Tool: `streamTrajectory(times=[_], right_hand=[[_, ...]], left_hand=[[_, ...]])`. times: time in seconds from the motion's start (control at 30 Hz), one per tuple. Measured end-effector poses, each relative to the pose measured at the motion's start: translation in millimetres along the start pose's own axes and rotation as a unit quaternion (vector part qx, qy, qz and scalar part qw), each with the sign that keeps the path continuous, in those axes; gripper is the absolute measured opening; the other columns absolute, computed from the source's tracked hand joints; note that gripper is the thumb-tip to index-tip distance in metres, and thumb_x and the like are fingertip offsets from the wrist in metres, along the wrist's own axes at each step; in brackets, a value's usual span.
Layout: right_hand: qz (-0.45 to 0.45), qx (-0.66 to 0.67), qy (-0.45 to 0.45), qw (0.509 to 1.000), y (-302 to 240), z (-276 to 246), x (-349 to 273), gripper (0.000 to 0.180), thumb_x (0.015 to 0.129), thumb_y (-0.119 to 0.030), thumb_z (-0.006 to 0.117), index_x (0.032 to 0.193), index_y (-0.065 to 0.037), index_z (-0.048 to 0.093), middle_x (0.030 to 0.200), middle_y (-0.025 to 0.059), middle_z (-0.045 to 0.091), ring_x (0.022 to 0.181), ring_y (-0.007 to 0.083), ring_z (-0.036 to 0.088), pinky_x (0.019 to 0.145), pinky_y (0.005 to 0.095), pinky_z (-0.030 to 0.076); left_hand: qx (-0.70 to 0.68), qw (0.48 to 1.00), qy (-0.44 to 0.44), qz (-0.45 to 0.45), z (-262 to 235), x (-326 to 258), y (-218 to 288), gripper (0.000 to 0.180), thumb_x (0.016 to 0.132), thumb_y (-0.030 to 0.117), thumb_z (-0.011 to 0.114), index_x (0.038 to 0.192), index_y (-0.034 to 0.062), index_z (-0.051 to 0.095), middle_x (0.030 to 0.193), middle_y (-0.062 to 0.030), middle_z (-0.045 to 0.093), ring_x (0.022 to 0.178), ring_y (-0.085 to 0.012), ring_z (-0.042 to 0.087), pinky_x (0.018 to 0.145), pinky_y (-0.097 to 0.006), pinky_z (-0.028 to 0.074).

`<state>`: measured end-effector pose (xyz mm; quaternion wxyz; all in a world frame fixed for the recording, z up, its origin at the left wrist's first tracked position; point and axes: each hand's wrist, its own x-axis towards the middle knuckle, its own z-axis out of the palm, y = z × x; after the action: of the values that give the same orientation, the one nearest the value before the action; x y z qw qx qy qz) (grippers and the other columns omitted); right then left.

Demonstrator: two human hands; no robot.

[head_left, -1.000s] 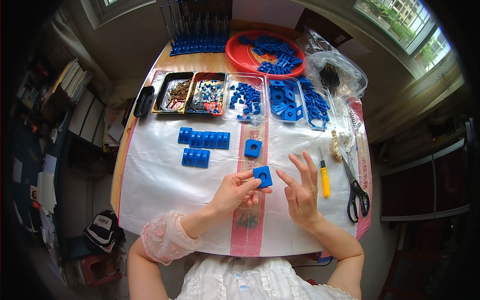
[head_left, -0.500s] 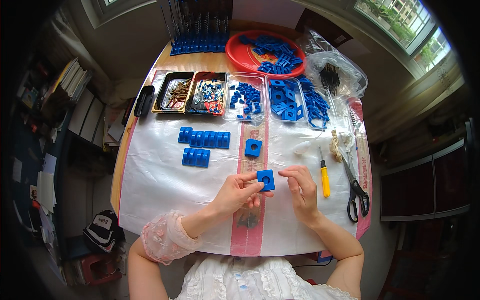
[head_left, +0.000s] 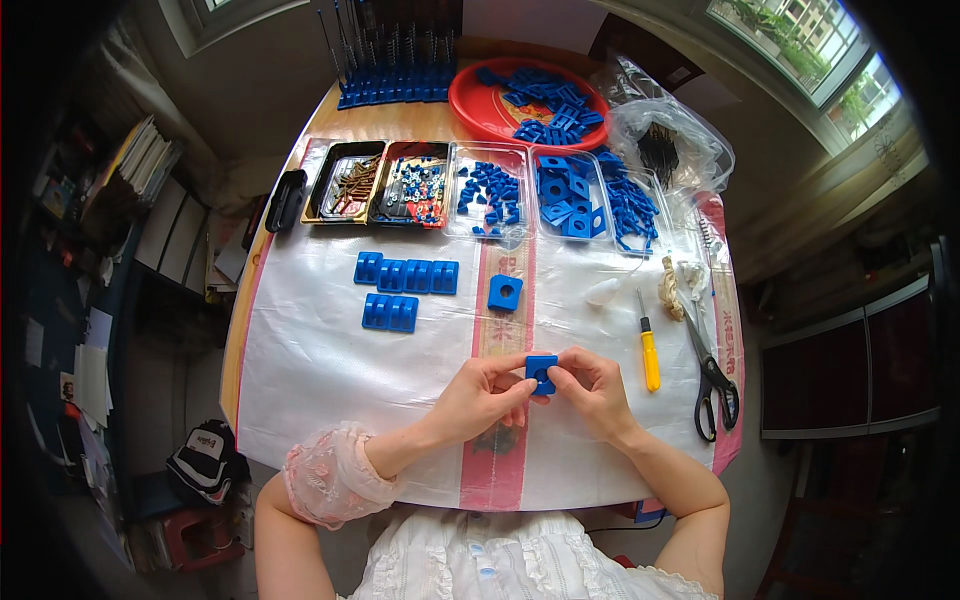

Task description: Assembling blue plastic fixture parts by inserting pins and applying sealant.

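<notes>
A square blue plastic block [head_left: 541,366] with a round hole is held up between both hands over the table. My left hand [head_left: 487,396] pinches its left side, thumb at the lower front. From the right, my right hand [head_left: 594,392] closes on the block's other edge with thumb and fingertips. Just beyond lies another blue block with a hole [head_left: 505,293], resting on the red stripe of the table cover. Farther left, two rows of blue grooved pieces [head_left: 406,274] lie on the cover. Fingers partly hide the held block.
Trays of brown screws [head_left: 358,184], small nuts [head_left: 417,190] and blue parts [head_left: 490,190] line the far side. Behind them stand a red basin [head_left: 468,112] and blue bases with springs [head_left: 395,95]. A yellow-handled screwdriver [head_left: 650,360] and black-handled scissors [head_left: 715,390] lie at right.
My right hand has moved left and taken hold of the block, which only my left hand held before. The block has shifted slightly right and nearer to me.
</notes>
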<state>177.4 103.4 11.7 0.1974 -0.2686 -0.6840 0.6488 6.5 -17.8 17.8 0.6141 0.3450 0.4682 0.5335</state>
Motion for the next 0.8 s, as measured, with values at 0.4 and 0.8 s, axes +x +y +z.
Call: streamTrajectory(times=[0.4, 0.8], right_hand=[[0.007, 0.033, -0.009, 0.999, -8.7, -1.1, -1.2, 0.011, 0.091, -0.009, 0.064, 0.091, 0.001, 0.064, 0.082, 0.0003, 0.063, 0.077, 0.0049, 0.056, 0.069, 0.0221, 0.044], [0.004, 0.017, -0.025, 1.0, -3.8, -5.0, -2.0, 0.013, 0.091, -0.01, 0.062, 0.096, 0.002, 0.064, 0.086, 0.0025, 0.065, 0.081, 0.0075, 0.059, 0.072, 0.0229, 0.047]], left_hand=[[-0.002, 1.0, -0.014, -0.001, 2.4, -0.9, 1.8, 0.041, 0.097, 0.009, 0.055, 0.138, 0.0061, 0.051, 0.094, -0.0101, 0.071, 0.064, -0.0075, 0.062, 0.057, -0.021, 0.05], [0.015, 1.0, 0.01, 0.017, 7.1, -3.0, -0.1, 0.039, 0.096, 0.006, 0.055, 0.135, 0.0101, 0.056, 0.091, -0.0058, 0.07, 0.063, -0.0056, 0.06, 0.057, -0.02, 0.05]])
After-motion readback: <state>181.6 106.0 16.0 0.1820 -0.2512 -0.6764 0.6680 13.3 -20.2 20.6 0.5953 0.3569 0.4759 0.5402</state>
